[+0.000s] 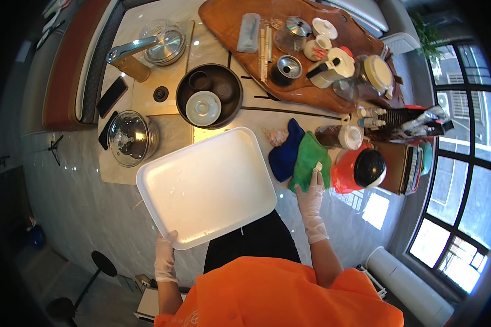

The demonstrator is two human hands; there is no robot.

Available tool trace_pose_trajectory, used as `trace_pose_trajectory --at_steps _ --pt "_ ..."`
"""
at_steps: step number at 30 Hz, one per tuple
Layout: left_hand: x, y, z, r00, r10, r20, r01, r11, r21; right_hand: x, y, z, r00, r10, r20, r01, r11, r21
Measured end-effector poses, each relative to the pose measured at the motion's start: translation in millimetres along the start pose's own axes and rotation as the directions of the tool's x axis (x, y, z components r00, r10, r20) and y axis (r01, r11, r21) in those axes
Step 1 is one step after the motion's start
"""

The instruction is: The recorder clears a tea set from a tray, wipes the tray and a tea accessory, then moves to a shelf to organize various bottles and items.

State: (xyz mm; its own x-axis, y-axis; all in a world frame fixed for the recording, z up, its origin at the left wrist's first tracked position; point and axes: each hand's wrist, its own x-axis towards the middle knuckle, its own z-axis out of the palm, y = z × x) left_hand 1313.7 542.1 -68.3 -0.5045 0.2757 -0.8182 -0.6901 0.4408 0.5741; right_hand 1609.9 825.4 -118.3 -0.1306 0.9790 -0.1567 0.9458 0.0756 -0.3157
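Observation:
A white rectangular plastic tray [210,188] is tilted over the table's near edge, with drops on its surface. My gloved left hand [166,249] grips its near left corner, thumb on the rim. At the right, my gloved right hand [311,194] touches a green cloth [311,157]; a small whitish piece [318,166] shows at its fingertips, and whether it is pinched I cannot tell. Beside the green cloth lies a dark blue cloth [287,151]. Beyond the tray, a round dark basin [237,100] holds a pale lidded bowl [203,108] and a dark cup [199,81].
A glass bowl with a lid [133,137] and a phone [112,97] are at the left. A red kettle [345,169] and a lidded jar [339,137] stand right of the cloths. Behind, a wooden tea board [245,67] carries a moka pot [333,67] and glassware.

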Motion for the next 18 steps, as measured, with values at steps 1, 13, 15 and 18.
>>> trace_pose_trajectory --at_steps 1,13,15,18 --pt "-5.5 4.3 5.3 0.998 0.059 -0.008 -0.059 0.997 0.043 -6.7 3.4 0.2 1.0 0.029 0.006 -0.029 0.998 0.053" --pt "-28.4 23.2 67.2 0.981 0.195 -0.005 -0.193 0.974 0.118 -1.1 13.4 -1.4 0.975 0.177 -0.134 -0.164 0.981 0.1" --pt "-36.2 21.9 76.9 0.977 0.212 -0.013 -0.21 0.973 0.099 8.4 32.8 18.9 0.965 0.259 -0.04 -0.251 0.957 0.145" --pt "-49.6 17.0 93.0 0.976 0.209 -0.063 -0.203 0.974 0.101 20.7 56.1 36.1 0.949 0.29 0.123 -0.315 0.897 0.31"
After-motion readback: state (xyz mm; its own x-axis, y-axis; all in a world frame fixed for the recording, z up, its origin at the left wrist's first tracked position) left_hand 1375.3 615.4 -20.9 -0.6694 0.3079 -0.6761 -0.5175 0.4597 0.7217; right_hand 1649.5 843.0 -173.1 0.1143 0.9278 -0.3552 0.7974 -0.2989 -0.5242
